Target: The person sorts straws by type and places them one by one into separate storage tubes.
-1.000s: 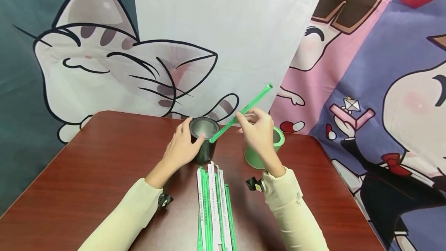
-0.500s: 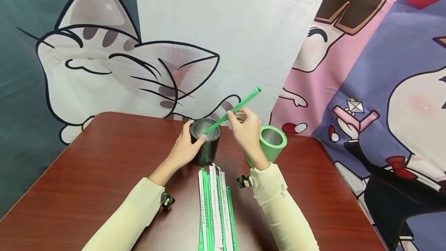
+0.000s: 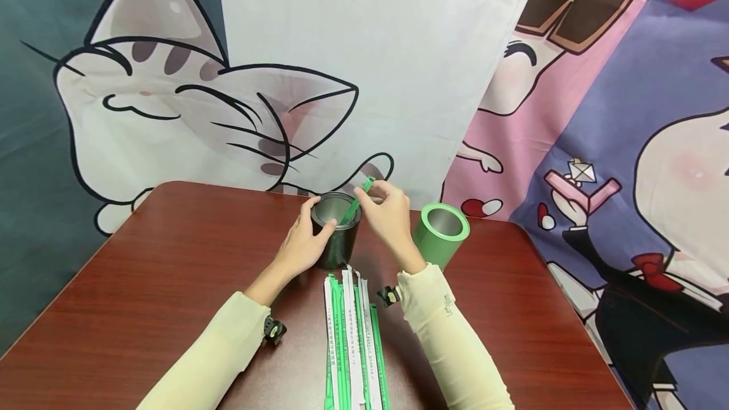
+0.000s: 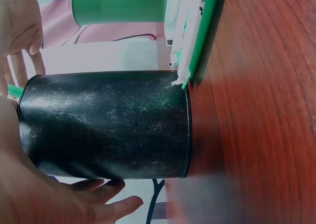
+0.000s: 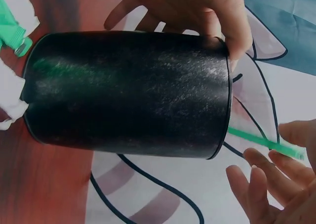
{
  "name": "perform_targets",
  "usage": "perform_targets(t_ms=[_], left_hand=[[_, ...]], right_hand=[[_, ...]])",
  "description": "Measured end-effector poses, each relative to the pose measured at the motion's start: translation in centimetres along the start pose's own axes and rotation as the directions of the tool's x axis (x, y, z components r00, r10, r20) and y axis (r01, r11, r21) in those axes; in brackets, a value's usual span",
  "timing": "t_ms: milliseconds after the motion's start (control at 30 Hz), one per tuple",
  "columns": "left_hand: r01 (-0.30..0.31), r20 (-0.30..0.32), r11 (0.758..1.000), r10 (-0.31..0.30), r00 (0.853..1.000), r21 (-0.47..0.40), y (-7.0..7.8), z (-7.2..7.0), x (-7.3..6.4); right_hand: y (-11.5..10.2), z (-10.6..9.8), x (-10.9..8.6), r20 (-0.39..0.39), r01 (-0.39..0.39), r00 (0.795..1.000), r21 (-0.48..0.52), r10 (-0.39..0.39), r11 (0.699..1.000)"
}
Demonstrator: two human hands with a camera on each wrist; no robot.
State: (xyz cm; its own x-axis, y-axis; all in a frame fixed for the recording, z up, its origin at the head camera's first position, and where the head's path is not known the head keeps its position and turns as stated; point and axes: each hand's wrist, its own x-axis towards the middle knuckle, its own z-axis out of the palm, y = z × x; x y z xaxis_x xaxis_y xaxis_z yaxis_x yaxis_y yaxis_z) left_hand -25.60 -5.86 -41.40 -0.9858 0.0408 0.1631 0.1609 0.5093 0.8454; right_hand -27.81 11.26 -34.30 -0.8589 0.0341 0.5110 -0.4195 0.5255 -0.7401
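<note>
A black cylindrical cup (image 3: 336,250) stands upright on the table, its mouth facing up. My left hand (image 3: 297,240) grips it from the left, with the thumb by the near rim and the fingers round the far side. Between thumb and fingers my right hand (image 3: 392,217) pinches the upper end of a slim green wrapped stick (image 5: 259,141). The stick slants down into the cup's mouth, and the black wall hides its lower end. Closer to me lies a bundle of several long green and white wrapped sticks (image 3: 352,340), with printing on the white ones.
A green cylindrical cup (image 3: 437,248) stands right of the black one, partly behind my right wrist. All this is on a reddish-brown wooden table (image 3: 188,252). Behind its far edge hangs a cloth (image 3: 421,49) with cartoon figures.
My right hand has moved left and brought the green stick from beside the black cup, over the rim and down into it. The left hand has stayed on the cup.
</note>
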Motion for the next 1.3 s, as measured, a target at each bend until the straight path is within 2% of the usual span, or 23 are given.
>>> perform_targets(t_ms=[233, 367, 467, 667, 900, 1000, 1100, 1167, 1300], left_hand=[[-0.009, -0.004, 1.000, 0.009, 1.000, 0.010, 0.2, 0.2, 0.5], [-0.019, -0.009, 1.000, 0.019, 1.000, 0.007, 0.3, 0.2, 0.5], [-0.010, -0.004, 1.000, 0.010, 1.000, 0.008, 0.1, 0.3, 0.4], [0.003, -0.011, 1.000, -0.003, 1.000, 0.009, 0.1, 0.4, 0.5], [0.006, 0.005, 1.000, -0.006, 1.000, 0.015, 0.2, 0.6, 0.9], [0.015, 0.005, 1.000, -0.016, 1.000, 0.017, 0.1, 0.7, 0.9], [0.011, 0.006, 1.000, -0.011, 1.000, 0.007, 0.0, 0.7, 0.9], [0.006, 0.014, 1.000, -0.006, 1.000, 0.001, 0.0, 0.6, 0.8], [0.019, 0.027, 1.000, -0.019, 0.999, 0.003, -0.3, 0.2, 0.6]], right_hand=[[0.4, -1.2, -0.5, 0.032, -0.027, 0.999, -0.014, 0.028, 1.000], [0.7, -2.0, -1.4, 0.044, -0.047, 0.998, -0.070, 0.050, 0.996], [1.4, -2.6, -2.6, 0.082, -0.071, 0.993, -0.121, 0.081, 0.990], [2.9, -3.1, -4.4, 0.192, -0.104, 0.969, -0.246, 0.153, 0.964], [4.4, -3.6, -6.3, 0.283, -0.129, 0.933, -0.315, 0.223, 0.940], [4.9, -3.9, -7.1, 0.348, -0.116, 0.906, -0.342, 0.240, 0.933], [5.2, -4.3, -8.0, 0.418, -0.109, 0.867, -0.374, 0.272, 0.921], [5.4, -4.5, -8.6, 0.465, -0.108, 0.833, -0.394, 0.299, 0.913], [5.5, -4.6, -9.9, 0.566, -0.104, 0.746, -0.422, 0.352, 0.900]])
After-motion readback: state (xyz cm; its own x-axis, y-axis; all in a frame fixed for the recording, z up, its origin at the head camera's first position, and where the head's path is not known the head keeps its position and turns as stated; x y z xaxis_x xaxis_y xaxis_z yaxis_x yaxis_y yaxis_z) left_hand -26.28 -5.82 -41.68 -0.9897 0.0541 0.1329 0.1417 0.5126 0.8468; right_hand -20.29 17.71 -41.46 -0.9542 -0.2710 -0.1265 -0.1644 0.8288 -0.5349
